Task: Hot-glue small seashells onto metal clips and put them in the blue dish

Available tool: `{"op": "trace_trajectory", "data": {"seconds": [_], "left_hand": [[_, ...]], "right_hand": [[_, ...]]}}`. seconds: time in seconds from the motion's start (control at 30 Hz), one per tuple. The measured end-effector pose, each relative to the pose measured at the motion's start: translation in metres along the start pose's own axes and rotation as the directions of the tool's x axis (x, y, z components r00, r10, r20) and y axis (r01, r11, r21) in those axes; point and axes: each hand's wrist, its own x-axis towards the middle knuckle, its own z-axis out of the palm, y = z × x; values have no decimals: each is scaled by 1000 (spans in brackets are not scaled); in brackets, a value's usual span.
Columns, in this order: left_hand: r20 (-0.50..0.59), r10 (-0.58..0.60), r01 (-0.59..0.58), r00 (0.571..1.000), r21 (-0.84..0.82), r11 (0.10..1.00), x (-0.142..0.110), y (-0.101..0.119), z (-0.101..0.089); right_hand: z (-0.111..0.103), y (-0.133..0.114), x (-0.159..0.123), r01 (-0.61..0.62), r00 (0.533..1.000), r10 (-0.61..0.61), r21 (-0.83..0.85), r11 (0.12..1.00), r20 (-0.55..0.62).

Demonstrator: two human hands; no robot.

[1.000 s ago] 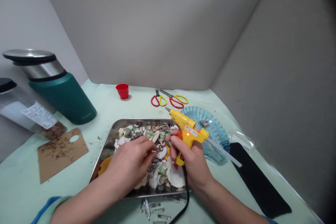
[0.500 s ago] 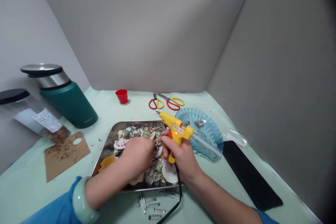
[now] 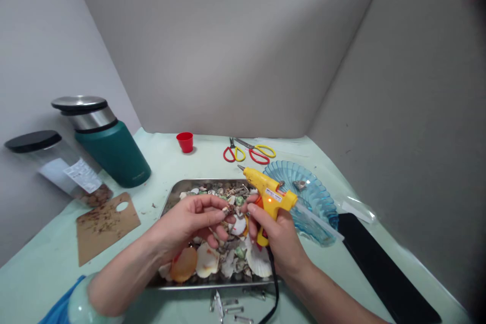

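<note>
My left hand (image 3: 197, 220) is raised over a metal tray (image 3: 170, 198) full of seashells and pinches a small brownish shell (image 3: 229, 209) between thumb and fingertips. My right hand (image 3: 274, 235) grips the handle of a yellow glue gun (image 3: 266, 193), index finger by the orange trigger, nozzle pointing up and left, its orange light on. A clear glue stick pokes out of the gun's back. The two hands almost touch above the tray's middle.
A blue scalloped glass dish (image 3: 311, 197) with a small shell lies right of the tray. Red and yellow scissors (image 3: 246, 152) and a red cup (image 3: 186, 142) sit farther back. A green flask (image 3: 110, 144), clear jar (image 3: 56, 167), cardboard piece (image 3: 104, 225), black mat (image 3: 383, 268) and metal clips (image 3: 228, 308) surround the tray.
My left hand has lifted out of the shell pile, turned palm-up and now holds a small shell at the fingertips. The glue gun stayed close by in my right hand.
</note>
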Motion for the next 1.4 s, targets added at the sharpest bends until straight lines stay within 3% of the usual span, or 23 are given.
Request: {"op": "trace_trajectory", "data": {"seconds": [0.27, 0.4, 0.67, 1.0, 1.27, 1.4], "left_hand": [[12, -27, 30, 1000, -359, 933, 6, -8, -14], [-53, -71, 42, 996, -417, 908, 8, -14, -21], [-181, 55, -86, 982, -168, 982, 4, -15, -10], [-171, 243, -213, 955, 177, 961, 3, -18, -4], [-178, 301, -253, 937, 249, 935, 2, -17, 0], [-183, 272, -219, 945, 265, 939, 3, -16, 1]], "right_hand": [[1, 0, 1, -50, 998, 51, 33, 998, -25], [0, 3, 2, -65, 998, 66, 31, 997, -16], [-2, 5, 2, -86, 996, 86, 2, 996, 11], [0, 4, 1, -116, 993, 117, -33, 993, 30], [0, 5, 2, -112, 993, 113, -23, 993, 43], [-1, 5, 1, -98, 994, 99, -36, 995, 35]]}}
